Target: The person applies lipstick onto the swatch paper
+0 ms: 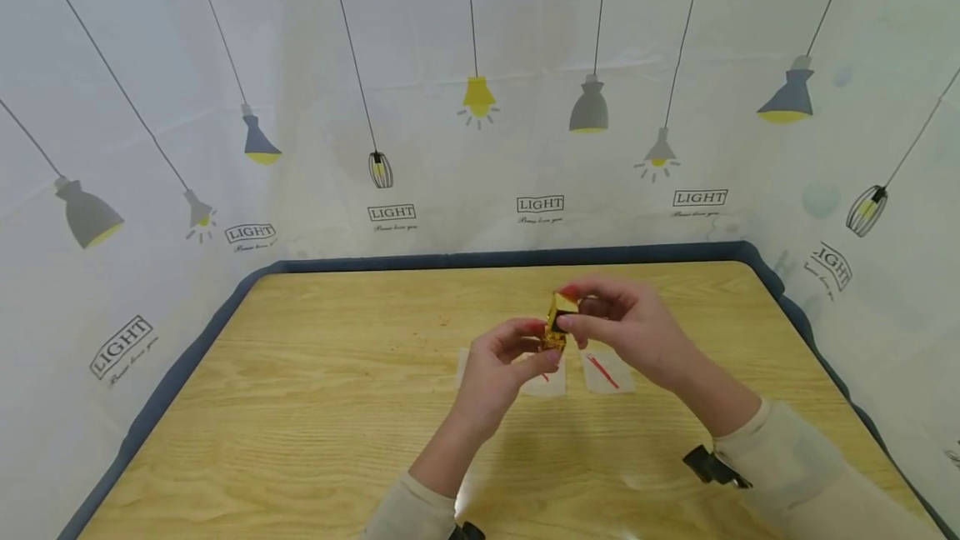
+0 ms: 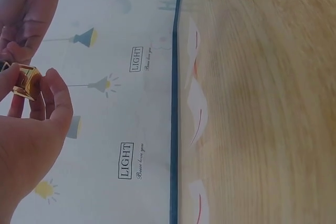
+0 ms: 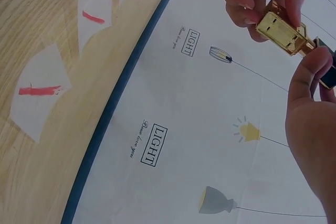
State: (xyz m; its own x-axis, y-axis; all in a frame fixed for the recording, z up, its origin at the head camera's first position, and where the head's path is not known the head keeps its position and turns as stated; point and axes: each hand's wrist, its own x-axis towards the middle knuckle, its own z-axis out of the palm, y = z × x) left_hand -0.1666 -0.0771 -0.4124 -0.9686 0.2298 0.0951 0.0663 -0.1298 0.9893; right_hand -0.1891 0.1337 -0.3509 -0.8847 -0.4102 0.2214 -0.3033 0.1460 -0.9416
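Over the table, both hands meet at a small gold lipstick case (image 3: 280, 31) with a black end piece (image 3: 328, 74). My left hand (image 1: 486, 373) pinches the gold part between thumb and fingers. From the other side, my right hand (image 1: 648, 332) grips the black end, its thumb laid along it. A narrow gold neck shows between the two parts in the right wrist view. Red color marks some fingertips in the head view. Fingers cover part of the case in every view.
Below the hands, white paper pieces (image 1: 622, 383) with red streaks lie on the wooden table (image 1: 315, 423); the left hand partly hides one. Small reddish specks dot the wood to their left. A dark blue border (image 1: 510, 257) runs along the back edge, before a lamp-printed sheet (image 1: 435, 23).
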